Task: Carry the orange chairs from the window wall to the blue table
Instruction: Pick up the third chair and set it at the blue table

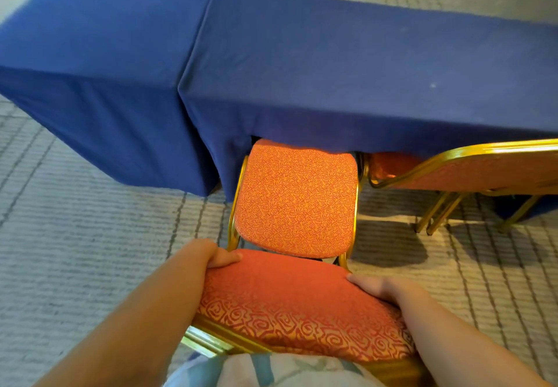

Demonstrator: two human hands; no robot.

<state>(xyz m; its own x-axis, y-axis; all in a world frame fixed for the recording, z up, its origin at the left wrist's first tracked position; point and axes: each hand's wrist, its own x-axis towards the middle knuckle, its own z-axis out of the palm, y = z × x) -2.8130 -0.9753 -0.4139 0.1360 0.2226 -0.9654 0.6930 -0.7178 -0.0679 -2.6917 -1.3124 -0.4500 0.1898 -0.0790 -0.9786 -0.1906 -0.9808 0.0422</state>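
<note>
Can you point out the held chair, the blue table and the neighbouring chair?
held chair (pixel 296 202): head view, middle of its seat cushion.
blue table (pixel 362 69): head view, bare cloth top.
neighbouring chair (pixel 498 172): head view, its orange backrest.

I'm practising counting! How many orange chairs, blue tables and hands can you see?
Orange chairs: 2 (held chair, right chair)
Blue tables: 2 (left table, long table)
Hands: 2 (left hand, right hand)
Total: 6
</note>
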